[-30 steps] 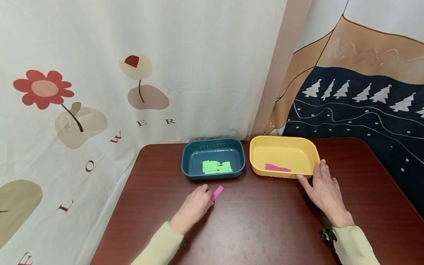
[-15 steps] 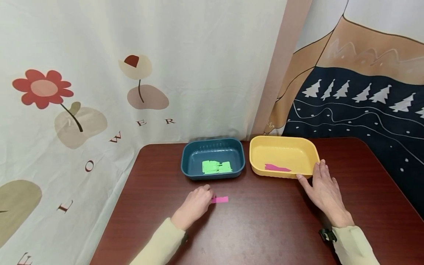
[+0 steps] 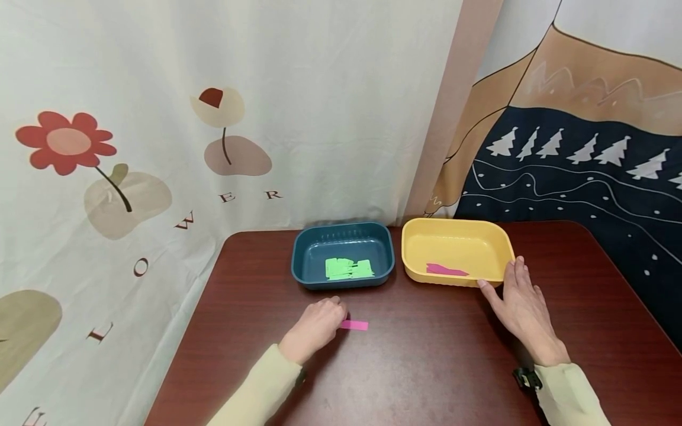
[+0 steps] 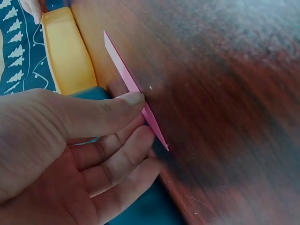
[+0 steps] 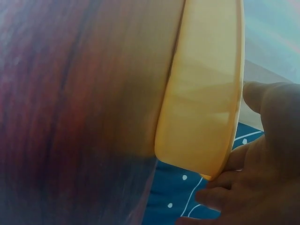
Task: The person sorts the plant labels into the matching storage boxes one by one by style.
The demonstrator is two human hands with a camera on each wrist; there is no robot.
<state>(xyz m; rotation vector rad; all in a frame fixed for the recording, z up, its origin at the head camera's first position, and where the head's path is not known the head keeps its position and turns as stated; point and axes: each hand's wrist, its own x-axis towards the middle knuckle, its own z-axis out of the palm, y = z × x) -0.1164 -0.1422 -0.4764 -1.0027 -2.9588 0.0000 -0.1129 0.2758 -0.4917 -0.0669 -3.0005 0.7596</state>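
Observation:
My left hand (image 3: 315, 328) pinches a pink paper strip (image 3: 355, 325) between thumb and fingers, low over the table in front of the dark blue tray (image 3: 296, 251). In the left wrist view the strip (image 4: 121, 67) sticks out on both sides of the thumb tip. Green paper pieces (image 3: 348, 269) lie inside the blue tray. To its right stands the yellow tray (image 3: 410, 260), with pink paper (image 3: 446, 270) at its near side. My right hand (image 3: 524, 310) touches that tray's near right corner, thumb at the front rim and straight fingers along the right side.
Both trays stand side by side at the back of the dark red-brown wooden table (image 3: 405, 367). Right behind the table hangs a printed curtain (image 3: 341, 118) with flowers, letters and trees. A black band (image 3: 527, 378) circles the right wrist.
The pink strip in my left hand has swung from pointing up and right to lying nearly level, pointing right. The left hand has shifted very slightly right. The right hand and trays stay put.

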